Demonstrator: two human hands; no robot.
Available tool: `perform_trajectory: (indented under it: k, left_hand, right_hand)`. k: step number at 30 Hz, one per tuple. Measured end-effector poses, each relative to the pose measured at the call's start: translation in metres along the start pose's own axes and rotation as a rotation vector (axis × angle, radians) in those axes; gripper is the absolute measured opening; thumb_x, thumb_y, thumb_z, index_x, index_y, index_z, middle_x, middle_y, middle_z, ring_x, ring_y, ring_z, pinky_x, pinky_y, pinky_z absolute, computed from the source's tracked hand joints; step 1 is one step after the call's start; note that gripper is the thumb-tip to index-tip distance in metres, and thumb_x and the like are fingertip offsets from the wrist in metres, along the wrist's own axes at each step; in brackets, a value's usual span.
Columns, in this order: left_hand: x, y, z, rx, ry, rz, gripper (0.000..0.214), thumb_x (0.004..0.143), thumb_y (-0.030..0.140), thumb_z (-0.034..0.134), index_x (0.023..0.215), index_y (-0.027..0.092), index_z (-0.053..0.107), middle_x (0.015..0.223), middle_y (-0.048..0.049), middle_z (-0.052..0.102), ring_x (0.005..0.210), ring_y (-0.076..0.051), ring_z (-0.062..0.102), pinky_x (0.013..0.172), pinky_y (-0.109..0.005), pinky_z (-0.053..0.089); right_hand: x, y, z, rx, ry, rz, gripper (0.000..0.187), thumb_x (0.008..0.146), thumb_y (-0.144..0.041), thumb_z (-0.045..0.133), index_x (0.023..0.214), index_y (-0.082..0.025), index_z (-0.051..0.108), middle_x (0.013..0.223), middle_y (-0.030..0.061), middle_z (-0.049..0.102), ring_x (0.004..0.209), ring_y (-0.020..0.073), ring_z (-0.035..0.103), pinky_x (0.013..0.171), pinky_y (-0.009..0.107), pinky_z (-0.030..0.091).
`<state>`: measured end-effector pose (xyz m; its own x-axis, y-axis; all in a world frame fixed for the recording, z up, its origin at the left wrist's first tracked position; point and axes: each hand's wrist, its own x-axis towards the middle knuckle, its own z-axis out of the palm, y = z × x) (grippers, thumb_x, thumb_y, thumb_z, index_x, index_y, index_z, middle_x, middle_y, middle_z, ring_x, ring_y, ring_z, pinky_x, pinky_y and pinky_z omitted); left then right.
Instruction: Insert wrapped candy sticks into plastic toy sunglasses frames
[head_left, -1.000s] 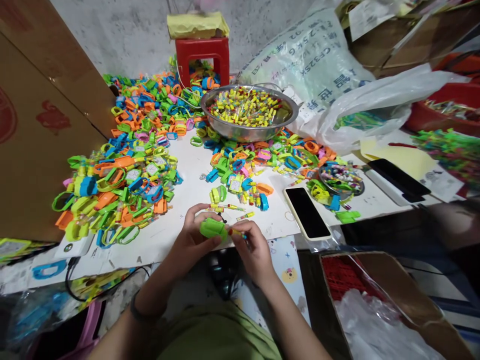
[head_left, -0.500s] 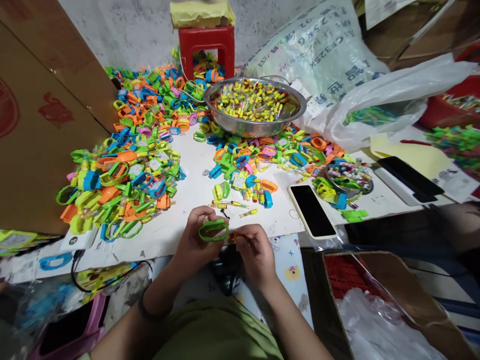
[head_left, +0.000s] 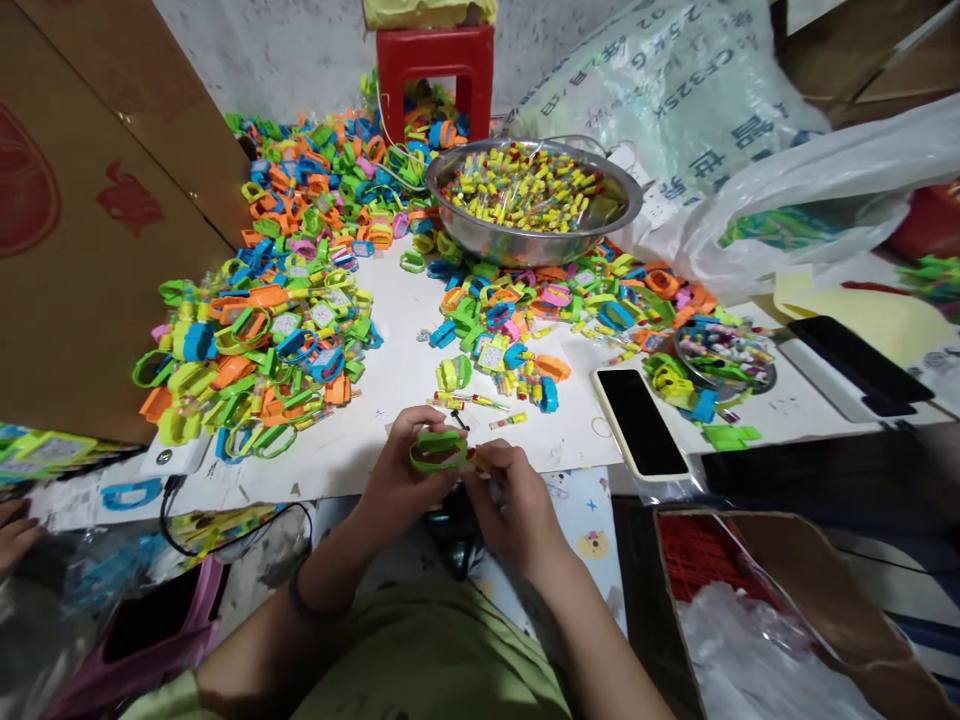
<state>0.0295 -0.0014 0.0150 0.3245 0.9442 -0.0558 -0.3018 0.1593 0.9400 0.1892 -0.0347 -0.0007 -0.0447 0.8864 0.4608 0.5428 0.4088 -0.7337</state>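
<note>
My left hand [head_left: 401, 475] is closed around a green toy watch [head_left: 437, 452], its looped strap facing up, just off the table's front edge. Close against its right side, my right hand [head_left: 514, 500] pinches a small red-and-yellow tube [head_left: 480, 460], mostly covered by the fingers. Whether the tube touches the watch I cannot tell. Several yellow tubes with red ends [head_left: 510, 421] lie on the white table [head_left: 405, 350] beyond my hands. A large heap of colourful toy watches [head_left: 255, 350] is on the left, and a smaller pile [head_left: 495, 350] lies ahead.
A steel bowl [head_left: 536, 245] of yellow tubes stands at the back beside a red stool [head_left: 435, 45]. A phone [head_left: 641, 425] and a small dish [head_left: 761, 375] are on the right. A cardboard box [head_left: 97, 230] walls off the left. Another person's hand [head_left: 15, 535] shows at the far left.
The view has shifted, so the table's things sit farther right and slightly higher. Both hands stay together with the green watch and the tube; the right fingers have turned slightly. A hand now shows far left.
</note>
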Motion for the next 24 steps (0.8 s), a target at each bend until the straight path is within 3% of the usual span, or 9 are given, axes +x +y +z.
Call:
perform_trajectory:
  k: [3, 6, 10, 13, 15, 18, 20, 22, 24]
  left_hand:
    - [0.002, -0.004, -0.002, -0.029, 0.080, -0.178, 0.050, 0.069, 0.022, 0.083, 0.111, 0.026, 0.056, 0.104, -0.0020, 0.068, 0.095, -0.017, 0.067, 0.077, -0.025, 0.053]
    - [0.005, -0.005, -0.004, -0.072, 0.094, -0.367, 0.051, 0.066, 0.029, 0.085, 0.110, 0.023, 0.060, 0.099, -0.0016, 0.065, 0.088, -0.015, 0.065, 0.078, -0.026, 0.051]
    - [0.006, -0.002, -0.010, 0.002, 0.040, -0.384, 0.048, 0.068, 0.034, 0.084, 0.110, 0.022, 0.064, 0.101, -0.0018, 0.063, 0.087, -0.015, 0.064, 0.081, -0.028, 0.051]
    - [0.009, 0.011, -0.021, 0.205, -0.025, -0.246, 0.043, 0.075, 0.036, 0.078, 0.114, 0.022, 0.065, 0.104, -0.0052, 0.067, 0.099, -0.020, 0.065, 0.087, -0.032, 0.051]
    - [0.015, 0.031, -0.033, 0.427, 0.035, -0.084, 0.040, 0.078, 0.036, 0.075, 0.115, 0.022, 0.065, 0.108, -0.0064, 0.068, 0.100, -0.022, 0.064, 0.088, -0.033, 0.051]
    - [0.032, 0.074, -0.067, 0.819, 0.317, 0.288, 0.034, 0.081, 0.034, 0.072, 0.112, 0.021, 0.066, 0.113, -0.0060, 0.066, 0.104, -0.022, 0.061, 0.091, -0.034, 0.049]
    - [0.049, 0.103, -0.100, 1.083, 0.489, 0.524, 0.030, 0.081, 0.029, 0.071, 0.110, 0.020, 0.066, 0.114, -0.0063, 0.065, 0.112, -0.023, 0.057, 0.101, -0.037, 0.044]
    - [0.068, 0.126, -0.136, 1.230, 0.622, 0.615, 0.031, 0.081, 0.026, 0.071, 0.109, 0.017, 0.065, 0.112, -0.0078, 0.065, 0.110, -0.023, 0.057, 0.102, -0.037, 0.042]
    - [0.087, 0.140, -0.171, 1.297, 0.726, 0.595, 0.031, 0.080, 0.024, 0.072, 0.108, 0.014, 0.065, 0.112, -0.0103, 0.065, 0.110, -0.023, 0.057, 0.102, -0.037, 0.043]
  right_hand:
    - [0.000, 0.003, 0.001, -0.304, -0.017, -0.072, 0.007, 0.094, -0.026, 0.053, 0.098, -0.019, 0.053, 0.075, 0.0032, 0.065, 0.065, 0.0182, 0.064, 0.056, 0.026, 0.041]
    - [-0.004, 0.008, 0.004, -0.459, -0.017, -0.123, 0.012, 0.094, -0.025, 0.050, 0.083, -0.020, 0.054, 0.058, -0.0012, 0.058, 0.050, 0.0162, 0.057, 0.050, 0.027, 0.032]
    - [-0.008, 0.010, 0.010, -0.458, -0.072, -0.118, 0.017, 0.092, -0.024, 0.050, 0.075, -0.021, 0.051, 0.052, -0.0021, 0.054, 0.046, 0.0153, 0.052, 0.049, 0.028, 0.027]
    - [-0.001, 0.014, 0.013, -0.407, -0.107, -0.030, 0.014, 0.091, -0.033, 0.057, 0.083, -0.021, 0.055, 0.064, 0.0010, 0.062, 0.056, 0.0178, 0.057, 0.053, 0.028, 0.032]
    - [0.006, 0.023, 0.012, -0.401, -0.115, -0.002, 0.022, 0.091, -0.040, 0.060, 0.100, -0.020, 0.059, 0.086, 0.0071, 0.068, 0.076, 0.0230, 0.062, 0.064, 0.031, 0.040]
    - [0.014, 0.045, 0.004, -0.564, -0.069, 0.050, 0.033, 0.093, -0.037, 0.057, 0.120, -0.019, 0.059, 0.112, 0.0140, 0.064, 0.097, 0.0299, 0.058, 0.077, 0.039, 0.041]
    - [0.014, 0.060, -0.001, -0.720, -0.075, 0.132, 0.026, 0.093, -0.031, 0.055, 0.115, -0.020, 0.064, 0.113, 0.0137, 0.061, 0.094, 0.0307, 0.056, 0.073, 0.039, 0.039]
    - [0.012, 0.072, -0.004, -0.801, -0.125, 0.196, 0.022, 0.092, -0.031, 0.057, 0.109, -0.023, 0.069, 0.107, 0.0124, 0.060, 0.089, 0.0300, 0.054, 0.069, 0.038, 0.036]
    - [0.009, 0.078, -0.006, -0.818, -0.162, 0.229, 0.023, 0.092, -0.036, 0.059, 0.107, -0.024, 0.071, 0.100, 0.0115, 0.060, 0.085, 0.0289, 0.053, 0.067, 0.036, 0.034]
